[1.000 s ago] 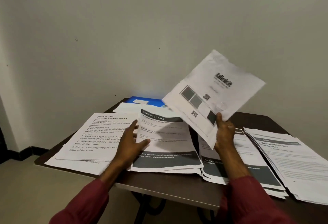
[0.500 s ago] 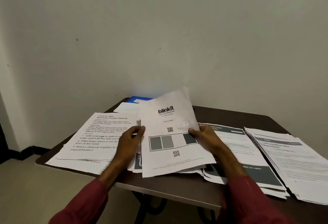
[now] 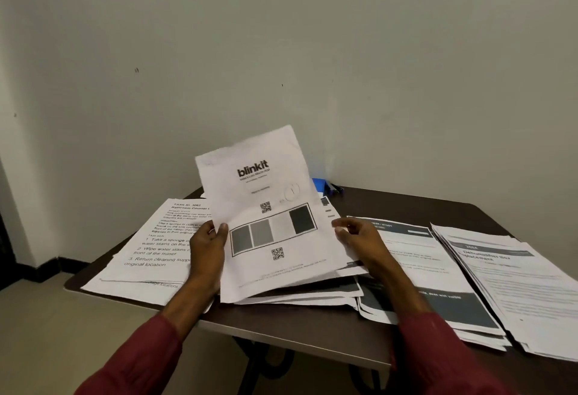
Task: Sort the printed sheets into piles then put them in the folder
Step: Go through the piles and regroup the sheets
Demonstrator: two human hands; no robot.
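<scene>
Paper: 4 piles (image 3: 406, 269), 1 folder (image 3: 318, 184)

- Left sleeve (image 3: 134, 360): plain dark red cloth, loose, with soft folds; it ends partway along the forearm.
- Right sleeve (image 3: 438, 357): the same dark red cloth, also plain, ending short of the wrist.
- Left hand (image 3: 208, 246) and right hand (image 3: 359, 238): both bare, as are the wrists and lower forearms.

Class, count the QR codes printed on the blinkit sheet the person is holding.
2. One QR code sits above the strip of grey boxes on the blinkit sheet; the other sits below it. None looks hidden.
</scene>
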